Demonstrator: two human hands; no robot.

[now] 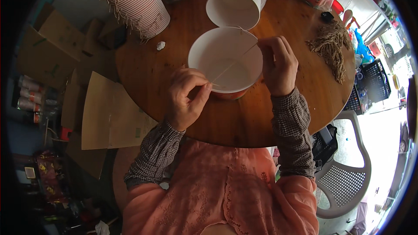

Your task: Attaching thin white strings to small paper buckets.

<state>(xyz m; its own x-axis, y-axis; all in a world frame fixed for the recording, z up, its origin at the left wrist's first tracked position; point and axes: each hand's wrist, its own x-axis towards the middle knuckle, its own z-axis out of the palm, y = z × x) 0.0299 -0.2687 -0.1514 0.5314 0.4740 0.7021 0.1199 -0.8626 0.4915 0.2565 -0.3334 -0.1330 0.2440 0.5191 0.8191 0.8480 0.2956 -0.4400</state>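
Observation:
A white paper bucket [203, 56] with an orange outside stands on the wooden table, its open mouth toward me. A thin string [230, 65] runs slantwise across that mouth. My left hand [188, 97], at the bucket's near left rim, pinches one end between thumb and forefinger. At the right rim my right hand [280, 66] is closed on the other end; its fingertips are partly hidden behind the hand. A loop of string [237, 27] shows at the far rim.
Nested white buckets [233, 8] lie just beyond. A tall stack of string-fringed buckets [137, 6] leans at far left. A bundle of brown strings [332, 45] lies at right on the round table [313, 91]. Cardboard boxes [109, 113] are at left, a plastic chair [344, 178] at right.

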